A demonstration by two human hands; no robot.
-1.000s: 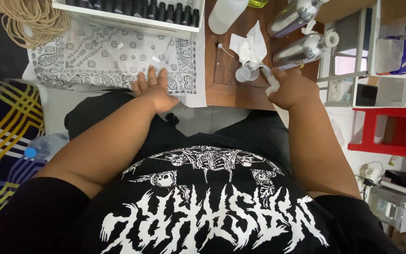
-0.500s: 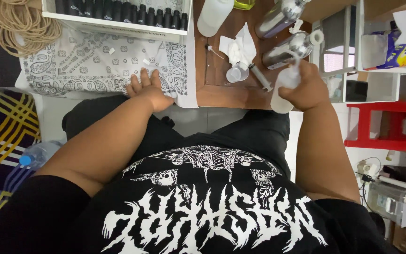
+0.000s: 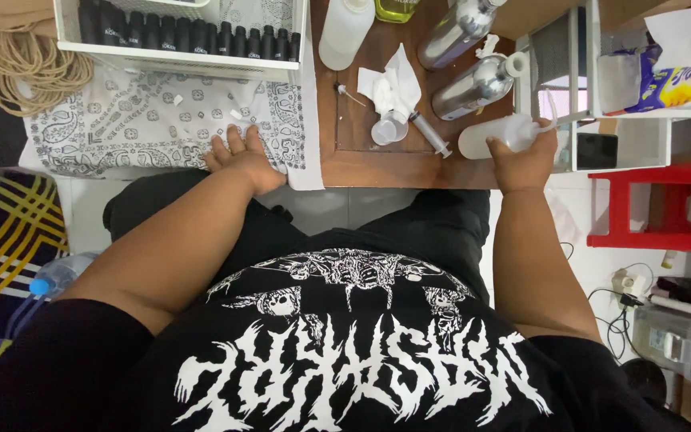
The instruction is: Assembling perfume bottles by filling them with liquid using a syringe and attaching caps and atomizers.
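Note:
My right hand (image 3: 524,164) grips a white plastic squeeze bottle (image 3: 496,136) with a thin bent spout, held on its side over the right edge of the wooden table (image 3: 377,164). My left hand (image 3: 237,158) lies flat, fingers spread, on a white bandana-print cloth (image 3: 145,128). Between the hands on the table lie a syringe (image 3: 429,134), a small clear cup (image 3: 388,130) and crumpled white tissue (image 3: 389,86). Two silver metal bottles (image 3: 473,84) lie just beyond the squeeze bottle.
A white tray with a row of several small black bottles (image 3: 185,36) stands at the back left. A white bottle (image 3: 344,32) stands at the back. A white shelf unit (image 3: 625,96) and a red rack (image 3: 657,208) are to the right. Rope coil (image 3: 21,52) lies far left.
My right hand has picked the white squeeze bottle up from the table's middle and carried it rightward to the table's edge. My left hand has stayed on the cloth.

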